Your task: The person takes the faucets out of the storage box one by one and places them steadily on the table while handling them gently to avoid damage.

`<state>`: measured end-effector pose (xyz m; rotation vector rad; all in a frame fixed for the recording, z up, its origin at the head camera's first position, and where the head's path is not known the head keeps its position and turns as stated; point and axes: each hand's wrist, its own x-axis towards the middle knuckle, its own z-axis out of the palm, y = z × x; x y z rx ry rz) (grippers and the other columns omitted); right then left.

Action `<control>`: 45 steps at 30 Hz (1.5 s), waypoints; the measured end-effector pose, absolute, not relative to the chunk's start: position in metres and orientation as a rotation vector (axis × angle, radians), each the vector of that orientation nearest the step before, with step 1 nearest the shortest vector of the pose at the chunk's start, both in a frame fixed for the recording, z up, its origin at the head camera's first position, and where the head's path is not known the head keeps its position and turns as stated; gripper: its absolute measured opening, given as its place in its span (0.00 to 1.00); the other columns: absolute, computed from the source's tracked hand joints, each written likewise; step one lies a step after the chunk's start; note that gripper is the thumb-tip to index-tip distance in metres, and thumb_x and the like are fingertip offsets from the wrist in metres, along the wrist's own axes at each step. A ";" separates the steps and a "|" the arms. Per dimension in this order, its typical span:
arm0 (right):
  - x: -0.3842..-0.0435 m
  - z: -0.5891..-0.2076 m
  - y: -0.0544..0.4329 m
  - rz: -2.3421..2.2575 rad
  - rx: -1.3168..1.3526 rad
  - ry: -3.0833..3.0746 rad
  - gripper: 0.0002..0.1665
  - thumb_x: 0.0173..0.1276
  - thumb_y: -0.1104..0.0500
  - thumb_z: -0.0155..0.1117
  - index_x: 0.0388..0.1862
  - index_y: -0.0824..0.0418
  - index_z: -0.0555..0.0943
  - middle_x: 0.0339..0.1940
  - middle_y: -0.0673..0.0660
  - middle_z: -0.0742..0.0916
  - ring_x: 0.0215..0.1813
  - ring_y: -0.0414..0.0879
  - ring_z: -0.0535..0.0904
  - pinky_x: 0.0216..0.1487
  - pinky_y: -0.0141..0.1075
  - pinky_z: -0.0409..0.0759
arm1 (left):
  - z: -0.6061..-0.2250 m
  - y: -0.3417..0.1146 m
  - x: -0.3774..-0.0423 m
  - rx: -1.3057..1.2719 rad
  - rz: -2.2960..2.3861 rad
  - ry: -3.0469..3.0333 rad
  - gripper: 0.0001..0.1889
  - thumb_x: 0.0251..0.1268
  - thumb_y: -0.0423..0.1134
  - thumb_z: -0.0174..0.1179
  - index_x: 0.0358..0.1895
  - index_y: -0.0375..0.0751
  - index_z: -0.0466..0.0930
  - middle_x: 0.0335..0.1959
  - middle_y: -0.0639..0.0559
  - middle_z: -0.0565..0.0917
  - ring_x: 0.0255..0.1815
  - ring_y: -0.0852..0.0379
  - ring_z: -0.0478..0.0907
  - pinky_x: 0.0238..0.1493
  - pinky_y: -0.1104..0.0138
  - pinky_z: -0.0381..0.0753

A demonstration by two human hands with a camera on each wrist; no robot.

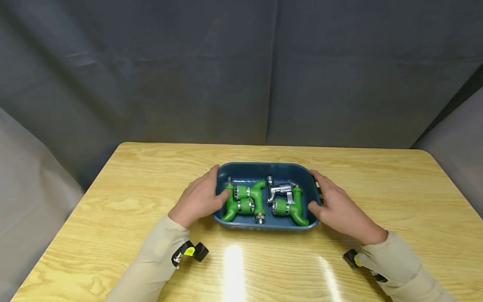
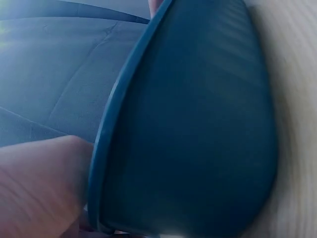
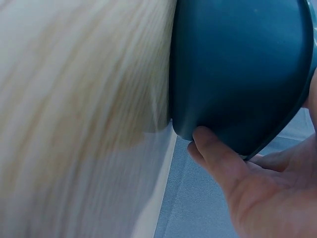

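Observation:
A dark blue plastic basin lies between both hands near the middle of the table. My left hand grips its left end, thumb over the rim and fingers along the outside. At the opposite end my right hand holds the rim the same way; its fingers press the outer wall in the right wrist view. Inside lie two green taps on the left, a third green tap on the right, and a chrome tap with a small white tag beside it.
The wooden table extends around the basin on all sides. A dark grey curtain hangs behind its far edge, with lighter cloth at the left side. Each forearm wears a strapped wrist camera.

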<state>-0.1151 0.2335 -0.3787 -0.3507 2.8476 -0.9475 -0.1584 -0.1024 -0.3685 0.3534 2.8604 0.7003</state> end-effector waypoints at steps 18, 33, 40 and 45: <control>-0.117 -0.378 0.229 -0.929 -0.350 2.856 0.50 0.69 0.62 0.57 0.85 0.64 0.47 0.82 0.72 0.62 0.70 0.69 0.77 0.58 0.57 0.81 | -0.376 -0.105 -0.169 0.297 0.588 2.850 0.37 0.70 0.38 0.55 0.78 0.26 0.53 0.37 0.40 0.85 0.27 0.50 0.79 0.27 0.63 0.74; -0.115 -0.377 0.231 -0.875 -0.351 2.890 0.49 0.70 0.62 0.57 0.85 0.65 0.47 0.82 0.73 0.62 0.68 0.67 0.78 0.51 0.50 0.77 | -0.383 -0.106 -0.174 0.468 0.562 2.868 0.30 0.66 0.35 0.49 0.69 0.24 0.60 0.56 0.33 0.82 0.50 0.43 0.72 0.58 0.53 0.73; -0.115 -0.379 0.232 -0.865 -0.363 2.905 0.48 0.70 0.63 0.58 0.84 0.66 0.48 0.82 0.74 0.62 0.54 0.58 0.80 0.45 0.46 0.72 | -0.387 -0.110 -0.177 0.561 0.590 2.882 0.20 0.67 0.34 0.48 0.58 0.27 0.65 0.48 0.34 0.81 0.48 0.42 0.72 0.57 0.52 0.73; -0.115 -0.379 0.232 -0.863 -0.372 2.910 0.48 0.70 0.63 0.58 0.84 0.67 0.49 0.81 0.74 0.63 0.50 0.56 0.79 0.44 0.46 0.73 | -0.387 -0.109 -0.177 0.551 0.581 2.884 0.22 0.68 0.35 0.48 0.61 0.26 0.65 0.50 0.34 0.81 0.48 0.42 0.72 0.56 0.52 0.73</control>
